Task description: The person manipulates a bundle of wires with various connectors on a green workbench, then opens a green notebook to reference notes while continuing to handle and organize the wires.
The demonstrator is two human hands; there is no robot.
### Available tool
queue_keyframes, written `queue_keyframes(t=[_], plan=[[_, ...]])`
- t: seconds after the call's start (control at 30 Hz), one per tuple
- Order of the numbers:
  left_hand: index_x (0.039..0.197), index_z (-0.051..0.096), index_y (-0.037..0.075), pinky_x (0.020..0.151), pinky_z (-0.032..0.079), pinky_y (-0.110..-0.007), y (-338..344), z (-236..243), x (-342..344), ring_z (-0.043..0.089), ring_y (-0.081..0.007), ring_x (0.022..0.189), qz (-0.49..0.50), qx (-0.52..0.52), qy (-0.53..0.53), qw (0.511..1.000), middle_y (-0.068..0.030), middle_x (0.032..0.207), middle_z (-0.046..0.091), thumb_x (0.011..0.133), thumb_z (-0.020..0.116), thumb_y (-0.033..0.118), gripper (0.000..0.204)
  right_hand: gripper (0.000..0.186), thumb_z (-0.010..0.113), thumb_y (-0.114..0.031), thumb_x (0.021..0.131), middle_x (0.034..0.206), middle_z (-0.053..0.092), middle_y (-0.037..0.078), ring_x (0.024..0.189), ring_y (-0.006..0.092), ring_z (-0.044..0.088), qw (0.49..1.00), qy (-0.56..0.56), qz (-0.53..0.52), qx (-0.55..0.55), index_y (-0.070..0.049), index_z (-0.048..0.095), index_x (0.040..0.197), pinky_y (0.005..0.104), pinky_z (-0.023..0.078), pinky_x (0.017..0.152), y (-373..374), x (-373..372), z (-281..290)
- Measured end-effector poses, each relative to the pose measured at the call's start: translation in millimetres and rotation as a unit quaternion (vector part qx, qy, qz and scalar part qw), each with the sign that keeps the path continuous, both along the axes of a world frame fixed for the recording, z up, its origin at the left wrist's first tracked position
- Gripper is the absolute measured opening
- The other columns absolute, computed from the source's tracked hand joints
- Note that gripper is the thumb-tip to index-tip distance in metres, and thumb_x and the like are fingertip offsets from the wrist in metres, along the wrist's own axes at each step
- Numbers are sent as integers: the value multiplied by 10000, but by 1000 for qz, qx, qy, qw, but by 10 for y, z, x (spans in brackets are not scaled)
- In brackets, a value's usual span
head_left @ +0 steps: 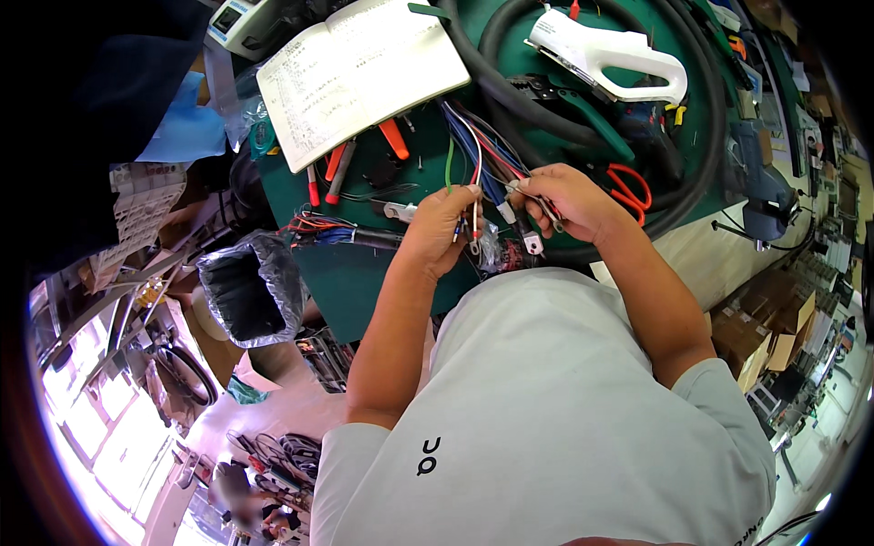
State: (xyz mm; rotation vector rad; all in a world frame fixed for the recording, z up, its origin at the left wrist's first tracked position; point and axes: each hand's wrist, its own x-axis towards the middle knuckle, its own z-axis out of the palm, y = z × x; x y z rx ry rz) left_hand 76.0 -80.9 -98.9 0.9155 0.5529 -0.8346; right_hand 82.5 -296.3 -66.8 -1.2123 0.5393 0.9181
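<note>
My left hand (434, 227) is closed on several thin wires from a bundle (484, 156), among them a green, a white and a red one, with a small terminal (474, 245) hanging below the fingers. My right hand (569, 205) is closed on wire ends with metal terminals (548, 206), just right of the bundle. Between and below my hands lie a white fitting (532, 243) and crumpled clear plastic (490, 247). Left of my left hand, another cable end (328, 235) with loose wires rests on the green mat (350, 287).
An open notebook (350, 77), orange-handled tools (393, 138), thick black cable (706, 118), green-handled pliers (592, 123), a white tool (642, 73), a drill (660, 146) and red scissors (633, 191) crowd the bench. A lined bin (273, 255) stands left, cardboard boxes (756, 332) right.
</note>
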Motion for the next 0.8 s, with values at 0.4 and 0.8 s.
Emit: queue_keyframes(t=[0.4,0.8], plan=[[979,602,36,529,453,-230,-108,-55,2,548,-108,585,-12,-43,-3,999,-11,728,574,889,655,175,173,185,572,-139,885,632,605,77,478,140,560,1000,7,17,0,31,637,851,266,451,455,121,-14,5],[1025,597,26,574,473,-232,-61,-81,-32,566,-97,631,-15,-39,-14,999,-34,787,629,932,648,249,246,210,566,-155,895,627,604,70,453,134,548,1000,1,9,6,38,646,870,259,447,437,119,-13,-23]])
